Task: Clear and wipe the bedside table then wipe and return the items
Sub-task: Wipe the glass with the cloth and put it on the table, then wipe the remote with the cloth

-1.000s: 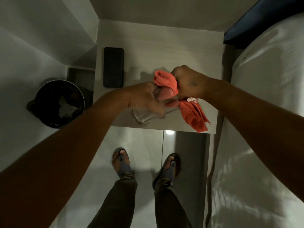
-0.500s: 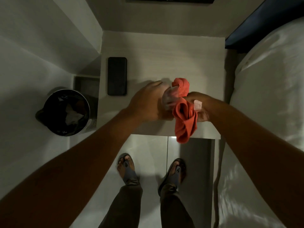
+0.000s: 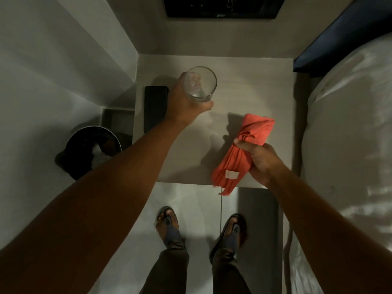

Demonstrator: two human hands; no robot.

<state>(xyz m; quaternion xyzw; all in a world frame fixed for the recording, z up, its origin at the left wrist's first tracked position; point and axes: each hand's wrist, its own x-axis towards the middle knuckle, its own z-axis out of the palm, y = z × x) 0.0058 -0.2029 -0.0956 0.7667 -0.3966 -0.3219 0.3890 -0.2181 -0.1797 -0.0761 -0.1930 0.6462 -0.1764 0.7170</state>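
Note:
A clear drinking glass (image 3: 200, 84) is upright in my left hand (image 3: 187, 105), held over the back left part of the pale bedside table (image 3: 254, 85). Whether its base touches the top I cannot tell. A black phone (image 3: 156, 109) lies flat along the table's left edge, right beside that hand. My right hand (image 3: 257, 159) grips a bunched orange cloth (image 3: 244, 152) above the table's front right corner, and a white label shows on the cloth's hanging end.
A black waste bin (image 3: 93, 152) with white rubbish stands on the floor left of the table. A bed with white bedding (image 3: 347, 145) runs along the right. A dark panel (image 3: 220, 7) is on the wall behind. My sandalled feet (image 3: 201, 228) stand before the table.
The hands have parted: my left hand carried the glass up and back toward the table's rear left, and my right hand drew the cloth out to the front right.

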